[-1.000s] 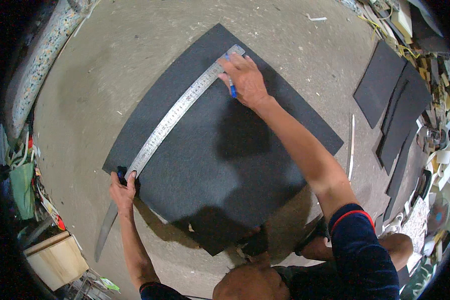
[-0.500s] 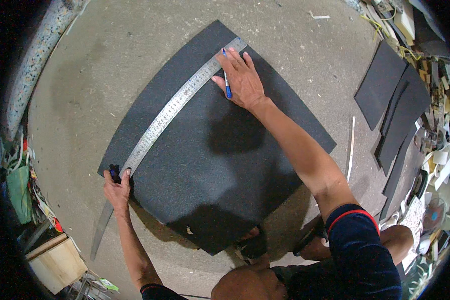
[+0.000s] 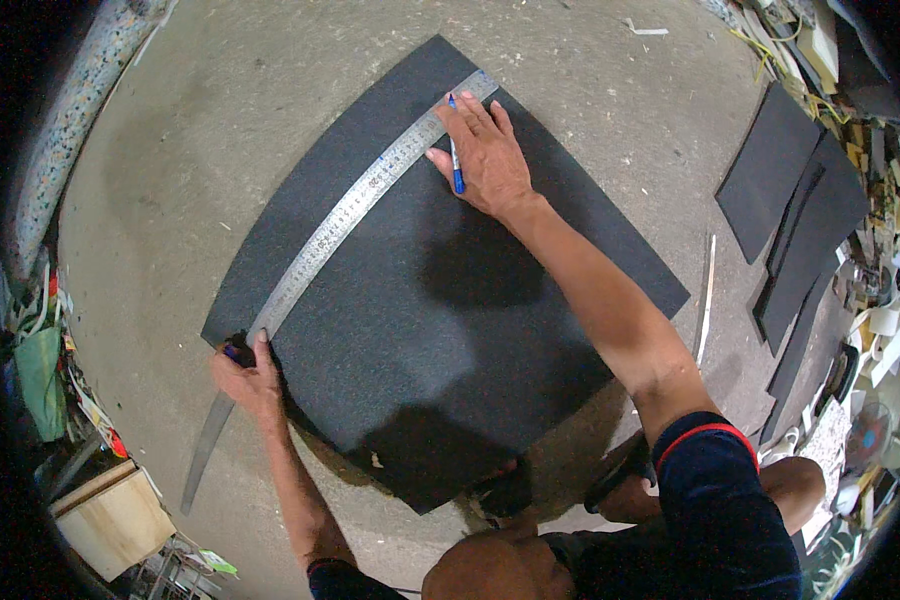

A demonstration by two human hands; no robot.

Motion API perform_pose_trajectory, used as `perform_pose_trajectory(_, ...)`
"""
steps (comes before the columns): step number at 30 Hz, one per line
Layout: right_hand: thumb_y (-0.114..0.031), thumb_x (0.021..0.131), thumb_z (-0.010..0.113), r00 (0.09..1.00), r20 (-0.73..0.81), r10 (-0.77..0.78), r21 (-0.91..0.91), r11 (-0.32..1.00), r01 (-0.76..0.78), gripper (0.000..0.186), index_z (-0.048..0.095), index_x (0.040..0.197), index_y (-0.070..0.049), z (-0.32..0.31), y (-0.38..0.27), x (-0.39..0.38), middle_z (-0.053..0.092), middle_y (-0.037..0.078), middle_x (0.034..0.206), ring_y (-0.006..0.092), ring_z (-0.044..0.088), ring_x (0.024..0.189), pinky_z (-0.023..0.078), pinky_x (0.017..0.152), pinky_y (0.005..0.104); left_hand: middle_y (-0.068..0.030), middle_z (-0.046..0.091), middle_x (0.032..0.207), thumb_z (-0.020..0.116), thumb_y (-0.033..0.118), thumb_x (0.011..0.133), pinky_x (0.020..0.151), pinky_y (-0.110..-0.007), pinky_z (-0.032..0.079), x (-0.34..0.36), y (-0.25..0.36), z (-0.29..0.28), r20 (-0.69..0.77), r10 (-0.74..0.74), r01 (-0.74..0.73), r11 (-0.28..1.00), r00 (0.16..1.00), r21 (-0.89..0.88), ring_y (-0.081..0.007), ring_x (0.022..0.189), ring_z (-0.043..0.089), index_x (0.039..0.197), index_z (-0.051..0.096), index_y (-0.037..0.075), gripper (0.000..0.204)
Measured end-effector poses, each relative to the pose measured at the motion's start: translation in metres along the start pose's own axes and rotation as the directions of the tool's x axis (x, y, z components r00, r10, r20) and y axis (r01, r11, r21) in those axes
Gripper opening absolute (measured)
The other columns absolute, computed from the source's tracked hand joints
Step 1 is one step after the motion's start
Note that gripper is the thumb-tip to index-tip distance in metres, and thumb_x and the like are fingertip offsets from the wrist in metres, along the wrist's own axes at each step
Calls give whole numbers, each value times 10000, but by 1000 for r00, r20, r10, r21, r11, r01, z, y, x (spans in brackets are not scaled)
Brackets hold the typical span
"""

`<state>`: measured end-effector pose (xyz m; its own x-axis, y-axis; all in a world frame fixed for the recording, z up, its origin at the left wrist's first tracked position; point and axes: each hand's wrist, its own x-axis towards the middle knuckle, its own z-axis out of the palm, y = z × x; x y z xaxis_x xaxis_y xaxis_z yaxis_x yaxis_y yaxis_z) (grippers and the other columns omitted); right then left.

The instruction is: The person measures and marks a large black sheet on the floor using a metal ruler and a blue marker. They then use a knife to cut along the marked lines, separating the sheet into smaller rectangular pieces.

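Note:
A large black foam-like sheet (image 3: 370,310) lies on the floor before me. Across its far left part runs a long steel ruler (image 3: 340,222), its lower end sticking out past the sheet's near-left edge. My right hand (image 3: 488,155) presses on the ruler's far part with fingers stretched, and a blue-and-white pen (image 3: 457,160) is held along its thumb side. At the sheet's left corner, my left hand (image 3: 251,382) grips the ruler where it crosses the edge, thumb on top. By those fingers is a small dark and bluish thing (image 3: 234,350) that I cannot make out.
Several cut black pieces (image 3: 770,170) lie at the right, near a thin white strip (image 3: 707,300). Scrap and clutter (image 3: 885,330) line the right side. A wooden box (image 3: 115,520) stands at lower left, and a speckled foam roll (image 3: 85,120) at upper left.
My left hand has shifted slightly right and closed in more at the sheet's edge. The sheet's right corner has moved a little to the right. My right hand stays on the ruler.

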<state>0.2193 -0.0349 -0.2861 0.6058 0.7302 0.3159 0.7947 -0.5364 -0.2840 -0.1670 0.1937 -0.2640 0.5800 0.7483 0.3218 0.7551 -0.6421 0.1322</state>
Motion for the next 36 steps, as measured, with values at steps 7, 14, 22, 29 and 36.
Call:
perform_pose_trajectory(7,-392,876,721,990,-126,-62,13,998,64,576,595,1324,-52,11,2,1,578,210,1399,353,484,1374,320,1160,556,-264,597,1188,777,385,903,912,-450,506,-15,88,40,3,-205,196,931,979,-310,-372,1036,612,1326,539,-72,667)
perform_pose_trajectory(14,-340,858,745,990,-144,7,155,988,15,592,564,1333,-36,21,6,-9,538,242,1436,374,418,1432,252,1196,570,-282,532,1392,684,495,944,1103,-506,373,6,220,49,136,-65,120,886,989,-449,-423,1310,491,1455,463,-33,767)
perform_pose_trajectory(22,-274,911,688,997,-71,1,147,989,9,555,522,1383,-33,17,-3,-3,509,244,1465,363,368,1466,212,1212,558,-222,462,1523,535,621,976,1156,-672,226,0,221,85,23,55,-53,994,998,-95,-423,1456,363,1500,409,-12,832)
perform_pose_trajectory(29,-237,771,803,999,36,-7,183,983,0,705,517,1387,-48,4,0,0,490,231,1485,351,354,1474,227,1202,552,-183,452,1544,499,628,991,1133,-658,278,1,230,80,-5,63,-63,998,998,-21,-394,1449,379,1341,528,-35,750)
perform_pose_trajectory(36,-207,766,759,998,-64,20,259,966,-2,584,597,1310,-68,3,6,10,644,218,1284,367,550,1293,335,1125,550,-207,462,1526,524,597,988,1120,-635,303,1,233,80,3,70,-70,996,998,52,-414,1424,405,1267,564,-48,703)
